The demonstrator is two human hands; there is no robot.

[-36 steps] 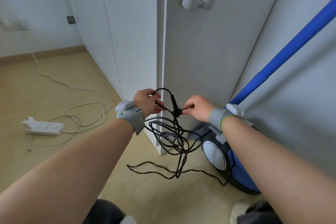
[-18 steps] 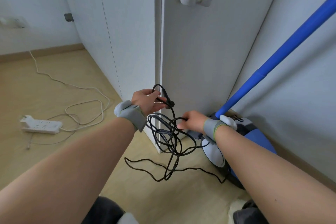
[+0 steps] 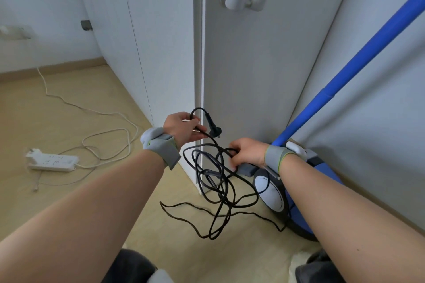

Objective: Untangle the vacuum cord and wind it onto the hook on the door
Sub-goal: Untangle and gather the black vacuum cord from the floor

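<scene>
The cord (image 3: 216, 181) was finished in black. The vacuum body (image 3: 322, 166) and tube (image 3: 345, 80) were coloured blue; the wheel (image 3: 270, 190) was grey, rimmed in black. Hook (image 3: 243, 2), door (image 3: 264, 64) and power strip (image 3: 53, 163) were white. The floor (image 3: 69, 110) was beige. Wristbands (image 3: 161, 147) were grey, edged green.

White power strip (image 3: 51, 162) on the wooden floor (image 3: 69, 190), its white cable (image 3: 110, 130) looped beside it, wall socket (image 3: 16, 31) far left

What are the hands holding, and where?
Both grip the cord: left hand just behind the plug, right hand on a loop in the tangle.
</scene>
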